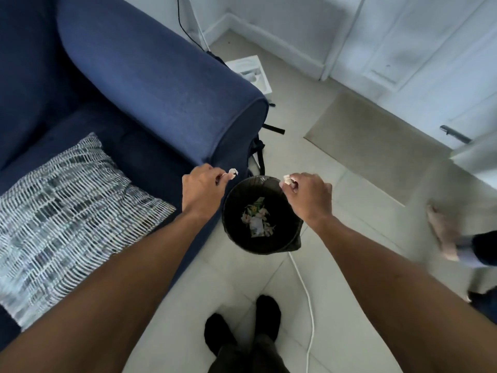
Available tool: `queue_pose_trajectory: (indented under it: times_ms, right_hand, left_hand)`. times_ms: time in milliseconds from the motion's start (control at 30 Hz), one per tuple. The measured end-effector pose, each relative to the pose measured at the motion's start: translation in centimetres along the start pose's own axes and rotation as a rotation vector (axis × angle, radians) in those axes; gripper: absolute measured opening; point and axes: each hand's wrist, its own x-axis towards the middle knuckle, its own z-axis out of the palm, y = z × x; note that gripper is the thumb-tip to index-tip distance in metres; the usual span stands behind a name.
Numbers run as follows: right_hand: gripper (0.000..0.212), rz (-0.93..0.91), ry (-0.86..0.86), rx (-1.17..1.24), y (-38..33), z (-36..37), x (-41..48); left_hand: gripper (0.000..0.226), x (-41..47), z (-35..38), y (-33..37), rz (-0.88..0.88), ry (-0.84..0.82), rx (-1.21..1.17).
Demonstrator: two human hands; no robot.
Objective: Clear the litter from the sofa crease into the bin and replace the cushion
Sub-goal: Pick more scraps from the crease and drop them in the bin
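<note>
Black bin sits centre frame, litter inside; my left hand pinches a white scrap, my right hand another scrap, both above its rim.

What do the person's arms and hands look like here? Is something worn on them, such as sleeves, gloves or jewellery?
Both forearms are bare along all that shows; no sleeve edge enters the picture. The left hand and the right hand wear no gloves. No watch, bracelet or ring is visible on the wrists or fingers, though the fingers are small and partly curled. No markings or cables appear on the arms.
</note>
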Motion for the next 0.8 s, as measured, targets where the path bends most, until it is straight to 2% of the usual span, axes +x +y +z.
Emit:
queue_pose_trajectory:
  times_ms: [367, 533, 800]
  right_hand:
    - [0.035, 0.049, -0.166, -0.001, 0.7, 2.8, -0.7]
    - [0.064, 0.072, -0.316, -0.048, 0.8, 2.6, -0.5]
    - [0.07, 0.073, -0.319, -0.038, 0.8, 1.7, -0.6]
  left_hand:
    - [0.027, -1.2, 1.2, -1.7, -0.042, -0.012, -0.009]
    - [0.03, -1.1, 1.1, -2.0, -0.05, 0.001, -0.005]
    - [0.028, -1.6, 1.3, -1.7, -0.036, -0.007, 0.004]
